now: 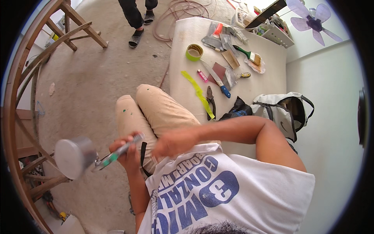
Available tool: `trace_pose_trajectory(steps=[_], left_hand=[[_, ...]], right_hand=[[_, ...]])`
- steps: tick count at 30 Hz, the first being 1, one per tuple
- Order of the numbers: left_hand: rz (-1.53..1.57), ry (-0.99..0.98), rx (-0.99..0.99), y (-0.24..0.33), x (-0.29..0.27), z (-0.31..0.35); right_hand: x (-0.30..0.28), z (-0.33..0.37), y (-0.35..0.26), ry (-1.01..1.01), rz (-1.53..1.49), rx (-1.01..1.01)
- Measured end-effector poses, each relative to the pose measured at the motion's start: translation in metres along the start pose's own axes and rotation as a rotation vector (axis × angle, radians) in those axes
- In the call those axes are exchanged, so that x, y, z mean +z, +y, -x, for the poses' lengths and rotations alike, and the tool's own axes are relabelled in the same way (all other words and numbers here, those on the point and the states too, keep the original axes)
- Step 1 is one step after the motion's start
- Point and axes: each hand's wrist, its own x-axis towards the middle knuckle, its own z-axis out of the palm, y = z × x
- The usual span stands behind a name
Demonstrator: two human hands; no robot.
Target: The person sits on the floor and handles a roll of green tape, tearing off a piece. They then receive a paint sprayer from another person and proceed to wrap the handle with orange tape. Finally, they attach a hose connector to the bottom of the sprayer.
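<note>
My left hand is closed around the metal body of what looks like a paint spray gun with green smears on it. Its round grey cup sticks out to the left, over the floor. My right hand is in front of my lap, close to the gun's near end, and blurred by motion. Whether its fingers pinch anything cannot be made out. Both hands are above my beige trousers, which have small green paint spots.
On the white-covered table lie a green tape roll, a yellow-green strip, pliers, a blue-handled knife and a paintbrush. A bag stands right, a wooden frame left. Another person's feet are ahead.
</note>
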Motion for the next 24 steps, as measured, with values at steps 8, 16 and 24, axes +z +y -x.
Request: trace_pose_trajectory(steps=[8,16,24], left_hand=[[0.218,0.071,-0.095,-0.011,-0.010,-0.015],[0.336,0.112,-0.086,0.005,-0.023,-0.027],[0.226,0.258,-0.044,0.018,-0.059,-0.023]], right_hand=[[-0.068,0.067,0.043,0.762,0.459,0.391],[-0.146,0.174,0.127,1.229,0.808,0.769],[-0.195,0.213,0.137,1.084,1.151,0.877]])
